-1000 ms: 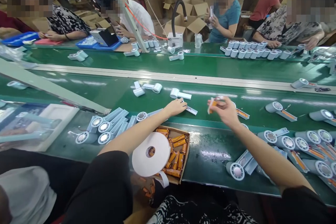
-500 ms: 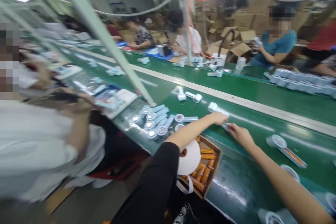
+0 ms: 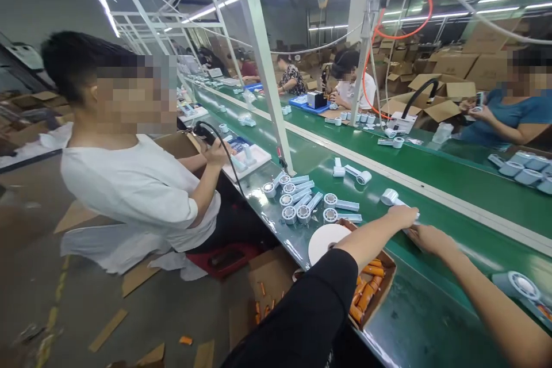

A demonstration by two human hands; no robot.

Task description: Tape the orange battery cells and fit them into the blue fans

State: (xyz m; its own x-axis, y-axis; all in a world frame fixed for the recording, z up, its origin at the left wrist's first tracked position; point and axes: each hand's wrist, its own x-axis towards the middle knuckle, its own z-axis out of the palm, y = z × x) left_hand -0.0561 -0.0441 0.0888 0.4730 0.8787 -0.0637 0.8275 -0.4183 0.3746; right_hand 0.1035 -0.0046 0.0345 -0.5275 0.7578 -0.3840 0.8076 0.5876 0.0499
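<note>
Over the green belt, my left hand [image 3: 403, 217] has its fingers closed round the handle of a light-blue handheld fan [image 3: 389, 196], whose round head points away to the left. My right hand [image 3: 426, 237] pinches the handle's near end, close beside my left hand. Below my left forearm sits a cardboard box [image 3: 390, 276] of orange cylinders [image 3: 366, 294], with a white roll [image 3: 323, 243] at its left edge. Several more light-blue fans [image 3: 303, 214] lie grouped left of the box. At the right edge another fan [image 3: 520, 286] shows orange in its open handle.
A person in a white shirt [image 3: 129, 184] sits at the left, holding a dark tool with a cable. A slanted metal post [image 3: 263, 57] rises beside the belt [image 3: 452, 195]. Other people work across it, near stacked cartons [image 3: 457, 69].
The view has swung left, showing more of the neighbouring person and floor. Both my hands remain on the fan and appear further right in the picture.
</note>
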